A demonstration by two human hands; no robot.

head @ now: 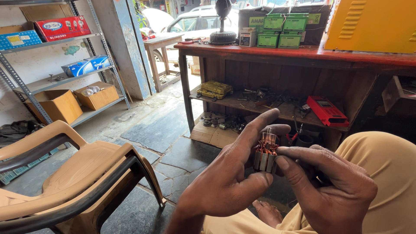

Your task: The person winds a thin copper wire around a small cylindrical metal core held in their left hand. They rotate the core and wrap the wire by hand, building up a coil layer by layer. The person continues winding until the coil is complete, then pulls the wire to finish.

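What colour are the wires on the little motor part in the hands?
Coppery orange, on the motor part between the left hand and right hand; head view.

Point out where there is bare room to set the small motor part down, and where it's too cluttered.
Free: the stone floor between the plastic chair and the wooden bench, and the chair's seat. Crowded: the bench's lower shelf, strewn with tools. Both hands, left hand and right hand, hold the copper-wound armature.

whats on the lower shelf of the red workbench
On the lower shelf: a yellow case, a red meter, and loose tools and wires. Its right end is too dark to read.
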